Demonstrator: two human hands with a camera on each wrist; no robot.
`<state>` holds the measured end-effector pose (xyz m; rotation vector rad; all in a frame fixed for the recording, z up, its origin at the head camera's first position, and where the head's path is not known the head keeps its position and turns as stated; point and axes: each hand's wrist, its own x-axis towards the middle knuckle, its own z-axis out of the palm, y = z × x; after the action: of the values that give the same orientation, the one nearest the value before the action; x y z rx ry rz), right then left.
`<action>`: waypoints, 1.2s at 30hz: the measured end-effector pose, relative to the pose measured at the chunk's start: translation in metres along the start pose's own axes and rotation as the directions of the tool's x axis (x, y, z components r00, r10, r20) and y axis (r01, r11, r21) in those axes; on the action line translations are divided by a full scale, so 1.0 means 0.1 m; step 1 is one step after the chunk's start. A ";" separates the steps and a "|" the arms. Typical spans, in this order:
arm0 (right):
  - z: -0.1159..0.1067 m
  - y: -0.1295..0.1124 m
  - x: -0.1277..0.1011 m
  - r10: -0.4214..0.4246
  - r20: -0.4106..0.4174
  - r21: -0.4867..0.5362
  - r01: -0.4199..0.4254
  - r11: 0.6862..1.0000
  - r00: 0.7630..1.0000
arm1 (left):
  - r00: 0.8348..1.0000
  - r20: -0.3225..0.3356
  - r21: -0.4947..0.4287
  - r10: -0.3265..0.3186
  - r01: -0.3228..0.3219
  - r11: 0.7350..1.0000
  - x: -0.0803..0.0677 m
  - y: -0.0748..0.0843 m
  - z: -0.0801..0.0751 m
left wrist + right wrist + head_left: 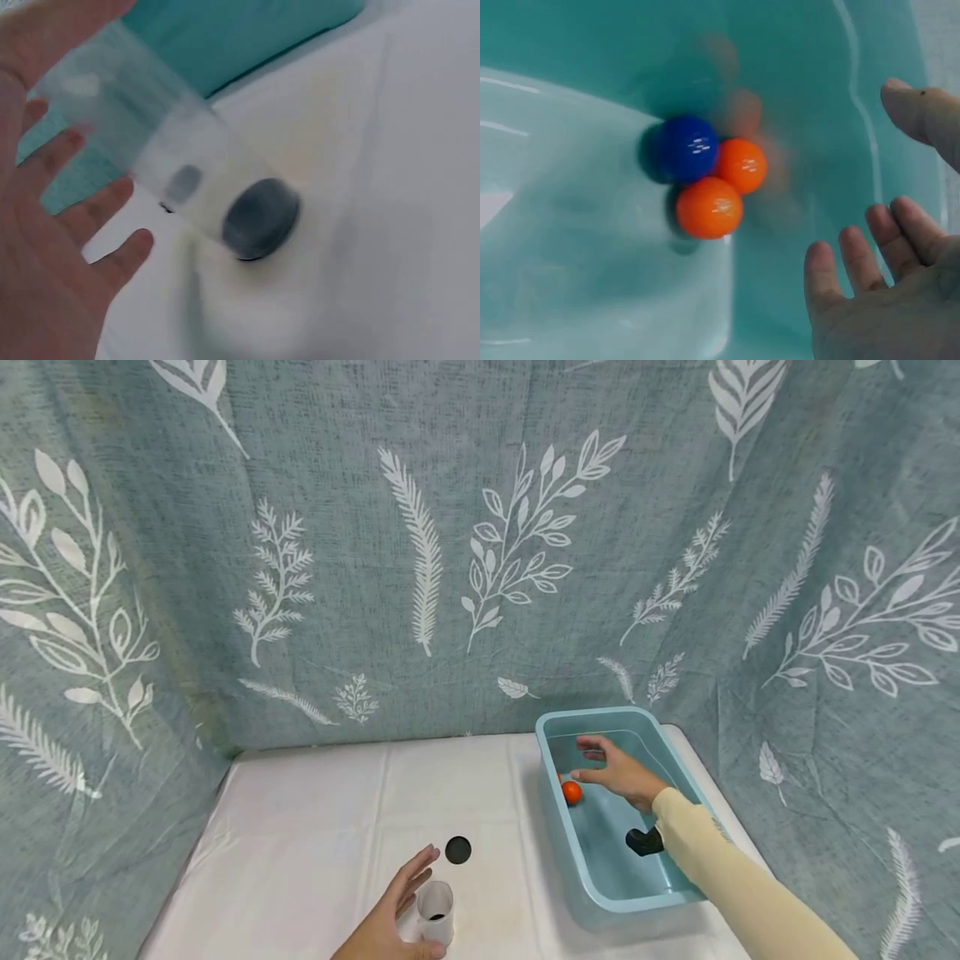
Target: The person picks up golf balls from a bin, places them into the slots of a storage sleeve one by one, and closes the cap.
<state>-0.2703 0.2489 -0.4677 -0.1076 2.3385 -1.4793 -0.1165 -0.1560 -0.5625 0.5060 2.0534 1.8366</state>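
My left hand is beside a clear, open-topped cylinder on the table. Its fingers lie along the left side, slightly spread, and its thumb is at the near side. In the left wrist view, the fingertips end close to the clear wall. A dark round disc lies just beyond the cylinder. Over the blue basin, my right hand hangs with fingers spread and nothing between them. Below, in the right wrist view, a blue ball and two orange balls sit touching in the basin.
A black item shows below the right sleeve, over the basin floor. White cloth covers the table. Leaf-patterned fabric encloses its back and sides, with the basin close to the right side.
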 end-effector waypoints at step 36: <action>0.23 0.64 0.36 0.199 -0.053 -0.086 -0.203 0.975 0.979 | 0.996 0.044 -0.361 0.078 -0.057 0.931 -0.06 -0.32 0.28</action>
<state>-0.2871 0.2487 -0.5428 0.1362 2.3722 -1.2899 -0.0990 -0.1374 -0.5968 0.5244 1.6246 2.1480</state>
